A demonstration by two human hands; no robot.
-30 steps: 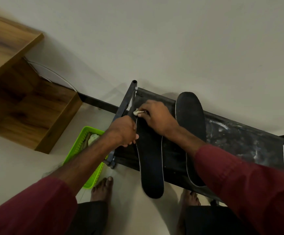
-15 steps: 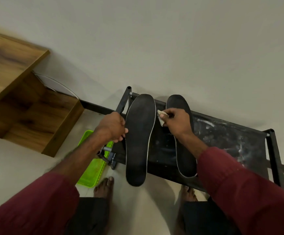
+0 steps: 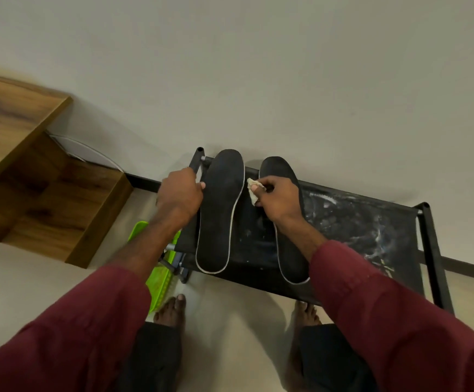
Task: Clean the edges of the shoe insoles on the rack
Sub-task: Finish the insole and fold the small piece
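Two black insoles with pale rims lie lengthwise on the black rack [image 3: 371,230]. The left insole [image 3: 221,210] lies flat near the rack's left end. My left hand [image 3: 179,193] holds its left edge with the fingertips. The right insole [image 3: 289,250] is partly under my right hand [image 3: 275,200], which pinches a small whitish cloth [image 3: 252,190]. The cloth sits in the gap between the two insoles, close to the left insole's right rim.
The rack's fabric shelf carries white dusty smears on its right half. A green plastic basket [image 3: 162,281] stands on the floor by the rack's left leg. A wooden shelf unit [image 3: 40,199] is at the left. My bare feet [image 3: 170,309] stand before the rack; the wall is right behind it.
The left insole went from tilted on edge to lying flat on the rack. My right hand with the cloth moved from its left rim across to its right side.
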